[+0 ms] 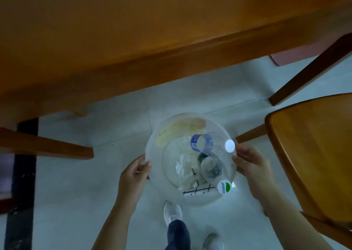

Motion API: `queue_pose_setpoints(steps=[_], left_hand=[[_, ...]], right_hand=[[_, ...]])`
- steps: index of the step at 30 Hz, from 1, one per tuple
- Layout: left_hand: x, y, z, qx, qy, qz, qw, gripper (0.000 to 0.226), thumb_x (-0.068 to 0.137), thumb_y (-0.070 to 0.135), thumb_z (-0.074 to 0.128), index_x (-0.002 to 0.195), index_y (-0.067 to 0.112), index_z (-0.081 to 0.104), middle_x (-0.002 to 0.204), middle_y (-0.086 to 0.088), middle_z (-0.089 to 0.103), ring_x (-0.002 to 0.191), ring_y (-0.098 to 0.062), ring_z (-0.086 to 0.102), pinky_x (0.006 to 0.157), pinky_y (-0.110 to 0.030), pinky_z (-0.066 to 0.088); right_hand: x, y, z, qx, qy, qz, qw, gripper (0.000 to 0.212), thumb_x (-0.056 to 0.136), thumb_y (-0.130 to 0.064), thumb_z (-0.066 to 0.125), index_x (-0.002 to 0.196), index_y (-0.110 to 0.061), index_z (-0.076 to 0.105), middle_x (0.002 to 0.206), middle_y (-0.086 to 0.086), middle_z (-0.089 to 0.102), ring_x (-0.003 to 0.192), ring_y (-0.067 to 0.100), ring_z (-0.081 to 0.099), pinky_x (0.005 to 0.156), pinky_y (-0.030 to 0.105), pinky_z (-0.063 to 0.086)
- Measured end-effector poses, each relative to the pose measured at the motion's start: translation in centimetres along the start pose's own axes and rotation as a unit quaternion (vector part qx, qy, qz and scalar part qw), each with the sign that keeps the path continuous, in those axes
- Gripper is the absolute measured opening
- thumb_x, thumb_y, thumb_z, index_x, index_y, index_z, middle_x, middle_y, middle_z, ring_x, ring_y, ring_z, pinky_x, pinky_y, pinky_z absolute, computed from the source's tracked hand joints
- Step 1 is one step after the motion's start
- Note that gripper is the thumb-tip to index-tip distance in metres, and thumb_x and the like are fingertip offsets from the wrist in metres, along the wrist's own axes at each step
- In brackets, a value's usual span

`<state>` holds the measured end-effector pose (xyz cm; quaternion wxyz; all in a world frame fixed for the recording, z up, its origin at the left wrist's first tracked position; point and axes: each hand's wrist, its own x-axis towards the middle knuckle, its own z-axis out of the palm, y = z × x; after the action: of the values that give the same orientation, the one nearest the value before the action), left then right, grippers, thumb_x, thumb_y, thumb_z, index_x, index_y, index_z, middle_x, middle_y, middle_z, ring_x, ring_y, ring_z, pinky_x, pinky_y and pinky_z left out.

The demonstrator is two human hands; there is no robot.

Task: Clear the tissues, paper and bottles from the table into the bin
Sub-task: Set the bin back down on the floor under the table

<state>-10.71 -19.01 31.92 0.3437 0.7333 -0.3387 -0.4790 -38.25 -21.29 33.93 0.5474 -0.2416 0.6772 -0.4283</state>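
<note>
Nearest the camera, both forearms are reaching forward and down over a pale tiled floor point(80, 202), with one white shoe point(172, 212) showing between them. The left hand point(133, 171) is gripping the left side of a round translucent bin point(190, 199), thumb lying over the rim and fingers wrapping the outer wall. The right hand point(251, 165) is pressing against the bin's right rim, fingers curled around the outside and held close together.

Inside the bin, a crumpled white tissue point(182, 165) is lying near the middle, with a sheet of paper point(200, 190) marked in black lines at the near wall. Two clear plastic bottles are lying on the right: one with a blue label point(202, 142) and a plain white cap, another point(211, 167) ending in a white-and-green printed cap at the near rim.

Beyond the bin, the wooden table point(133, 40) is filling the far part of the view, and a wooden chair point(314, 150) is standing to the right.
</note>
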Motion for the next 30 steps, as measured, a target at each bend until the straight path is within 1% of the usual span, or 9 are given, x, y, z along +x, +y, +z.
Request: queue_pose_setpoints(steps=[3, 5, 7, 9, 11, 15, 18, 24, 30], left_hand=[[2.2, -5.8, 1.6, 0.01, 0.01, -0.011, 1.0, 0.017, 0.085, 0.022, 0.06, 0.098, 0.032, 0.065, 0.069, 0.009, 0.067, 0.06, 0.004, 0.059, 0.063, -0.02, 0.045], [3.4, -9.3, 2.5, 0.011, 0.021, -0.023, 0.999, 0.015, 0.085, 0.022, 0.06, 0.094, 0.034, 0.064, 0.063, 0.015, 0.066, 0.056, 0.008, 0.056, 0.06, -0.02, 0.043], [4.9, -12.9, 3.6, -0.007, 0.039, -0.042, 0.998, 0.016, 0.085, 0.021, 0.06, 0.092, 0.035, 0.063, 0.065, 0.015, 0.064, 0.056, 0.009, 0.056, 0.058, -0.02, 0.042], [6.3, -16.2, 4.7, -0.04, 0.044, -0.07, 0.996, 0.016, 0.085, 0.021, 0.06, 0.094, 0.034, 0.062, 0.078, 0.014, 0.064, 0.066, 0.006, 0.059, 0.057, -0.019, 0.043], [7.5, -18.8, 5.6, -0.081, 0.04, -0.107, 0.99, 0.017, 0.085, 0.021, 0.06, 0.099, 0.03, 0.062, 0.088, 0.007, 0.064, 0.077, -0.004, 0.059, 0.059, -0.022, 0.044], [10.2, -24.0, 7.7, -0.108, 0.025, -0.148, 0.983, 0.024, 0.086, 0.018, 0.058, 0.11, 0.022, 0.061, 0.095, -0.001, 0.065, 0.087, -0.015, 0.059, 0.064, -0.026, 0.045], [12.2, -26.8, 8.7, -0.112, 0.022, -0.154, 0.981, 0.026, 0.086, 0.016, 0.058, 0.111, 0.022, 0.06, 0.094, 0.002, 0.065, 0.087, -0.012, 0.059, 0.062, -0.025, 0.044], [15.1, -29.2, 10.1, -0.122, 0.025, -0.148, 0.981, 0.032, 0.086, 0.006, 0.055, 0.116, 0.016, 0.059, 0.092, -0.007, 0.058, 0.08, -0.009, 0.056, 0.063, -0.025, 0.044], [16.2, -30.1, 11.0, -0.139, 0.037, -0.152, 0.978, 0.037, 0.083, -0.002, 0.057, 0.115, 0.015, 0.059, 0.086, -0.006, 0.056, 0.079, -0.012, 0.056, 0.064, -0.027, 0.046]], right_hand=[[3.1, 6.3, 0.8, 0.001, 0.002, 0.02, 1.0, 0.032, 0.078, 0.016, 0.049, 0.081, -0.014, 0.06, 0.091, 0.015, 0.063, 0.09, 0.034, 0.058, 0.073, 0.043, 0.051], [4.8, 10.2, 1.1, 0.002, -0.003, 0.032, 0.999, 0.035, 0.077, 0.018, 0.049, 0.083, -0.015, 0.061, 0.097, 0.019, 0.063, 0.092, 0.034, 0.057, 0.072, 0.043, 0.051], [6.5, 14.2, 1.4, -0.004, -0.007, 0.043, 0.999, 0.037, 0.077, 0.018, 0.049, 0.087, -0.015, 0.062, 0.101, 0.02, 0.064, 0.094, 0.033, 0.058, 0.073, 0.042, 0.052], [8.1, 18.0, 1.6, -0.003, -0.007, 0.057, 0.998, 0.04, 0.076, 0.018, 0.048, 0.086, -0.018, 0.063, 0.096, 0.014, 0.066, 0.088, 0.031, 0.059, 0.067, 0.036, 0.05], [9.4, 20.6, 1.7, 0.004, -0.005, 0.074, 0.997, 0.04, 0.076, 0.017, 0.047, 0.087, -0.017, 0.064, 0.092, 0.009, 0.067, 0.085, 0.028, 0.06, 0.063, 0.032, 0.048], [12.3, 25.7, 2.1, 0.007, 0.0, 0.091, 0.996, 0.038, 0.076, 0.018, 0.045, 0.097, -0.009, 0.062, 0.099, 0.013, 0.065, 0.089, 0.029, 0.059, 0.063, 0.031, 0.048], [14.2, 28.4, 2.5, 0.009, 0.0, 0.092, 0.996, 0.039, 0.077, 0.018, 0.046, 0.1, -0.008, 0.062, 0.1, 0.011, 0.064, 0.092, 0.029, 0.058, 0.064, 0.032, 0.049], [17.5, 31.4, 2.9, 0.018, -0.003, 0.091, 0.996, 0.037, 0.079, 0.015, 0.048, 0.104, -0.01, 0.061, 0.111, 0.013, 0.062, 0.101, 0.031, 0.058, 0.071, 0.035, 0.051], [19.1, 32.5, 2.8, 0.011, -0.004, 0.084, 0.996, 0.037, 0.077, 0.015, 0.051, 0.105, -0.007, 0.06, 0.113, 0.013, 0.063, 0.106, 0.033, 0.057, 0.077, 0.04, 0.052]])
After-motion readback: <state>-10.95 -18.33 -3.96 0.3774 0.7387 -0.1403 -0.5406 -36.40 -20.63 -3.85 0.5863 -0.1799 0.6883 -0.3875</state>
